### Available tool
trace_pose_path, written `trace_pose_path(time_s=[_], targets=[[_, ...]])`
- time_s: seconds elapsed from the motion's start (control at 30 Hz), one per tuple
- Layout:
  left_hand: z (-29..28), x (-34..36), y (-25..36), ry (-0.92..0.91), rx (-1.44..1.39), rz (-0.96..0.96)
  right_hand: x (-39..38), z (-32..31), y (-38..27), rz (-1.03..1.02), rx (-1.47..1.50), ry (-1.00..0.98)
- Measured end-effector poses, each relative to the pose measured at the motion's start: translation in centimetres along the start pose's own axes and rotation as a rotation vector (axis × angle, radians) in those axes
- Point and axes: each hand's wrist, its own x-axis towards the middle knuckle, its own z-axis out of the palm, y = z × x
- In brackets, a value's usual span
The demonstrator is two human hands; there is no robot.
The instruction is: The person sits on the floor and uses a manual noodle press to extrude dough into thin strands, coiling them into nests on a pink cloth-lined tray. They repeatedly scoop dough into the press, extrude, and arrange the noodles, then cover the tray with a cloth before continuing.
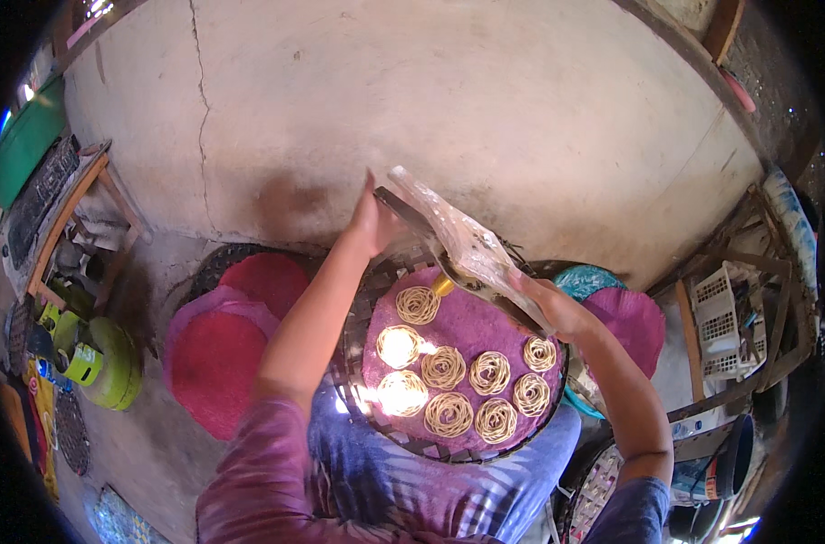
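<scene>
Both hands hold a flat board-like tool [462,238] slantwise above a round woven tray [353,358] on my lap. The tool has a pale, glossy upper side and a dark lower edge. My left hand [373,222] is at its upper left end, fingers partly hidden. My right hand [555,306] is closed round the lower right end. Beneath the tool shows a small yellow cylinder [442,286], close to one coil. A purple cloth [462,326] lines the tray. On it lie several round coils of pale noodle-like strands [444,368], two brightly sunlit.
Red and purple round cloths [217,363] lie on the floor at left, near a green gas cylinder [113,363] and a wooden stand [68,222]. At right are another purple cloth [632,331], a teal basin [586,279] and a white plastic basket [716,317]. A cracked wall [385,91] rises ahead.
</scene>
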Motion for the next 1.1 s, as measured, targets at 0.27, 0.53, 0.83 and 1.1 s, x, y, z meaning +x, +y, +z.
trace_pose_path(time_s=[0.27,0.53,0.83,1.1], targets=[[-0.3,-3.1,-6.4,-0.335,0.751,-0.258,-0.4,-1.1,2.3,-0.036,0.115,-0.060],[-0.3,-3.8,-5.7,-0.216,0.980,-0.161,-0.3,-1.1,2.8,-0.123,0.046,0.024],[-3.4,-9.0,-5.6,-0.170,1.817,0.897,-3.0,-1.5,3.8,-0.183,0.057,0.105],[6.6,-7.0,3.5,-0.247,-0.336,0.258,-7.5,-1.2,2.9,-0.230,0.120,0.012]])
